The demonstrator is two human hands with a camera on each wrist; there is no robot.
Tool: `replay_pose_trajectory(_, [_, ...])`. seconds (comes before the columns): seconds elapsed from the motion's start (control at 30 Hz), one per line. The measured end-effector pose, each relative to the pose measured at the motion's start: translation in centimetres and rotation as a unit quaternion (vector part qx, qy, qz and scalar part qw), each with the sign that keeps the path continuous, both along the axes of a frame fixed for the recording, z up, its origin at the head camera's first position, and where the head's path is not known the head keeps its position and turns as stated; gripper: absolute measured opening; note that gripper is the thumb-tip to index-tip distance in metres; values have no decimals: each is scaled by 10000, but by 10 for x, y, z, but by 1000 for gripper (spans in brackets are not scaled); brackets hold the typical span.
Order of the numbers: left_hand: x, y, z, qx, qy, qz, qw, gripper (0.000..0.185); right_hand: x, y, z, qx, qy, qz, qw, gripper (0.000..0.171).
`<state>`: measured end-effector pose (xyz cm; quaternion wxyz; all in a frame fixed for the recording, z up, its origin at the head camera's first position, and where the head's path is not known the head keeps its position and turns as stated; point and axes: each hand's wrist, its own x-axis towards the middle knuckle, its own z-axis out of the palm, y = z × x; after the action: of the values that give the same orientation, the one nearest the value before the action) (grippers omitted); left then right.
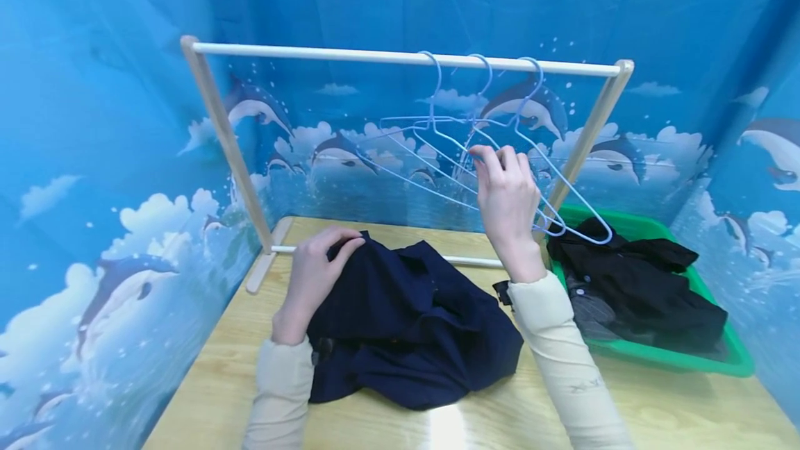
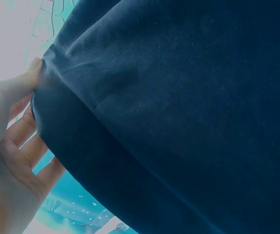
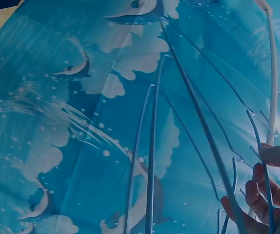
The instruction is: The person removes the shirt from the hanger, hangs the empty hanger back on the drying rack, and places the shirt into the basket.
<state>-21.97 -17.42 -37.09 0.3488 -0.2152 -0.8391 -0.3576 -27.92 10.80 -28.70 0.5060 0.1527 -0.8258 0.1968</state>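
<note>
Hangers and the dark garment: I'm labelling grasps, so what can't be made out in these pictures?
- Head view: which hanger the right hand holds; the wires overlap.
- Right wrist view: right hand's fingers cut off by the frame edge.
- Left wrist view: the navy garment fills the frame, hiding the table; left hand is washed out.
- Head view: clothes in the green basket are heaped; count unclear.

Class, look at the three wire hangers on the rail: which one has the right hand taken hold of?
The middle hanger: the right hand pinches its wires just below the hook, while the left and right hangers hang untouched on the rail.

Staged laundry booth, dolphin backdrop, hanger rail, clothes bin
</note>
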Motion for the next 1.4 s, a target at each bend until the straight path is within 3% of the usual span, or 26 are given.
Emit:
replay_pose_trajectory(0.37, [1,9,0,-88,19,8,10000,12,20,7,-9,194,464,218,9985,17])
replay_pose_trajectory(0.6, [2,20,-2,-186,-91,-92,9997,15,40,-1,-28,602,892,951,9896,18])
replay_pose_trajectory(0.73, [2,27,-3,-260,-72,-134,9995,14,45,-7,-45,998,630,1630,9795,24])
replay_pose_trajectory(0.9, [4,38,-4,-348,84,-340,9988,12,49,-18,-73,1333,-233,2276,9643,33])
replay_pose_trajectory(1.03, [8,48,-5,-365,201,-511,9978,11,51,-29,-94,1455,-618,2244,9616,46])
replay_pose_trajectory(1.23, [11,57,-5,-435,75,-812,9957,9,58,-31,-110,1235,-688,2161,9661,18])
replay_pose_trajectory(1.4, [10,49,-3,-288,-102,-841,9960,8,58,-17,-115,1193,-806,2098,9671,18])
